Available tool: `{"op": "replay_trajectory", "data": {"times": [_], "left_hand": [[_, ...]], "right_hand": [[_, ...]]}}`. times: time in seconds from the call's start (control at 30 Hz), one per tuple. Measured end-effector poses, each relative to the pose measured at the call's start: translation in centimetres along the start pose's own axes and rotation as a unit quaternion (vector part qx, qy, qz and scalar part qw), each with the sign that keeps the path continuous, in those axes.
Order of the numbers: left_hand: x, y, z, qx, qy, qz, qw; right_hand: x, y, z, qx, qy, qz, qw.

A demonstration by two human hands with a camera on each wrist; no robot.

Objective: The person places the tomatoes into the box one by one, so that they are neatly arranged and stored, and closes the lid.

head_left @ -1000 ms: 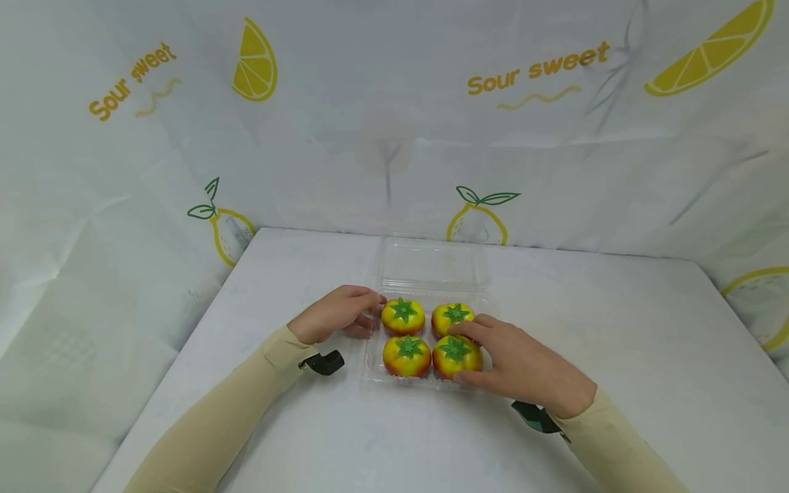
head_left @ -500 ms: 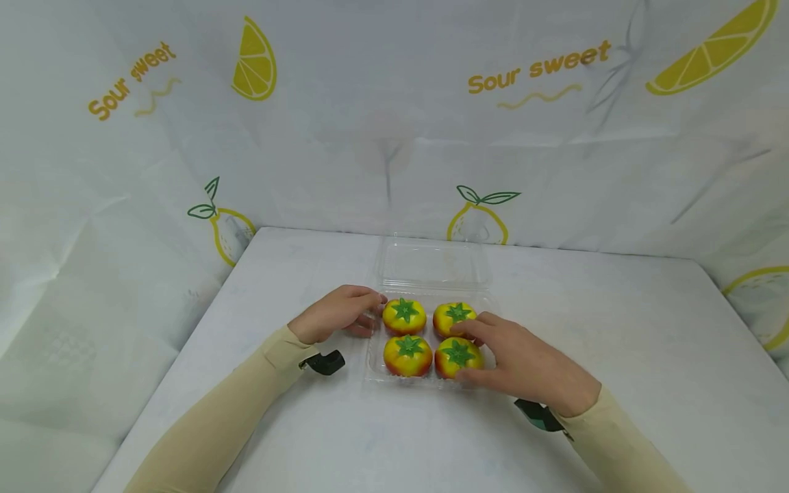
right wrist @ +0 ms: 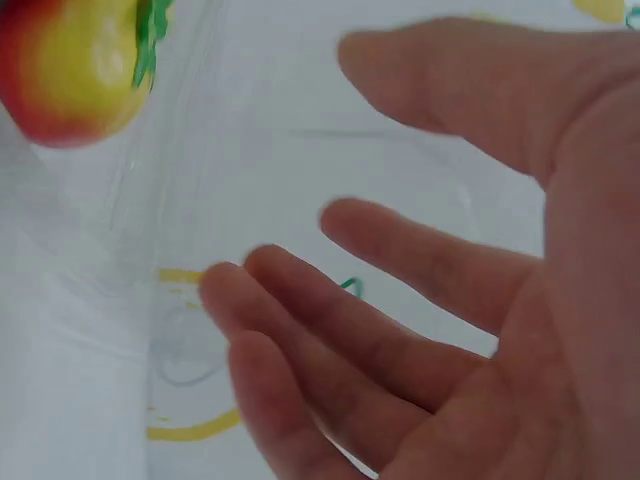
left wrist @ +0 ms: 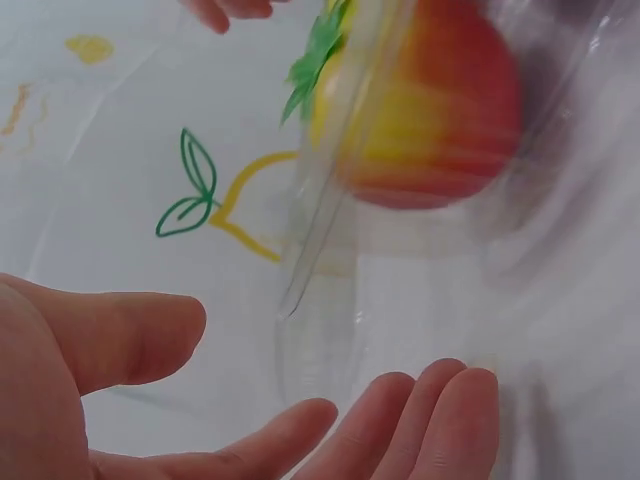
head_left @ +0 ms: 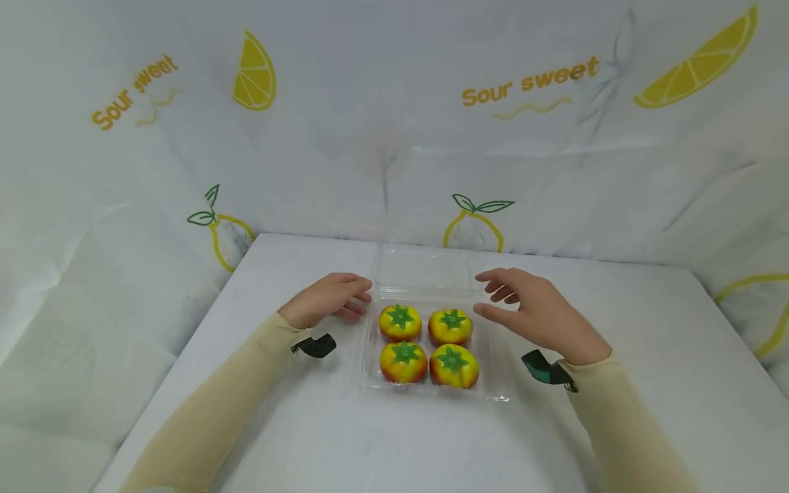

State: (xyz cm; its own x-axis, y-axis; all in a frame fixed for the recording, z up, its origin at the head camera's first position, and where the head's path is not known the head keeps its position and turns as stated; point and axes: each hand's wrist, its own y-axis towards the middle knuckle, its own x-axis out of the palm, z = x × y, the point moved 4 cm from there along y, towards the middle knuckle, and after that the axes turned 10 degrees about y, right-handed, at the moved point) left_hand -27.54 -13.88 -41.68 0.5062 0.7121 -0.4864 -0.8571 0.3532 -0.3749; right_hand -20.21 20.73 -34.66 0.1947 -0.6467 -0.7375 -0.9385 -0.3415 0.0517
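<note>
The clear container (head_left: 487, 357), holding four fruits (head_left: 403, 363), is flanked by left hand (head_left: 325, 299) and right hand (head_left: 542, 311), fingers released; table (head_left: 425, 445) is exposed beyond its near edge.

Muted, soft light, faint shadows by sleeves (head_left: 206, 400), glints on clear tray (head_left: 492, 383); wrist views (both) hazy

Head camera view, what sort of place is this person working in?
Probably a small staged indoor workspace: a white table is hemmed in by a pale backdrop printed with lemons and "Sour sweet", and an open clear container holding four tomato-like fruits sits on the tabletop.
</note>
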Motion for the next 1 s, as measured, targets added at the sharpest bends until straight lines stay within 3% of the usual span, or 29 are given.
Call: {"op": "replay_trajectory", "data": {"times": [0.23, 0.37, 0.5, 0.63, 1.0], "left_hand": [[-0.5, 1.5, 0.3, 0.002, -0.034, 0.01, 0.9994], [-0.1, 1.8, 0.1, 0.001, -0.051, 0.011, 0.9986], [0.4, 1.8, 0.2, 0.001, -0.057, 0.011, 0.9983], [0.7, 1.8, 0.2, -0.001, -0.059, 0.017, 0.9981], [0.8, 1.6, 0.3, 0.006, -0.063, 0.012, 0.9979]], "right_hand": [[0.3, 2.6, 5.1, 0.106, 0.049, 0.027, 0.993], [1.2, 3.1, 7.2, 0.153, 0.123, 0.012, 0.98], [2.2, 3.5, 8.4, 0.168, 0.218, -0.001, 0.961], [3.2, 3.9, 9.0, 0.169, 0.264, -0.008, 0.95], [3.4, 3.9, 9.1, 0.182, 0.257, -0.001, 0.949]]}}
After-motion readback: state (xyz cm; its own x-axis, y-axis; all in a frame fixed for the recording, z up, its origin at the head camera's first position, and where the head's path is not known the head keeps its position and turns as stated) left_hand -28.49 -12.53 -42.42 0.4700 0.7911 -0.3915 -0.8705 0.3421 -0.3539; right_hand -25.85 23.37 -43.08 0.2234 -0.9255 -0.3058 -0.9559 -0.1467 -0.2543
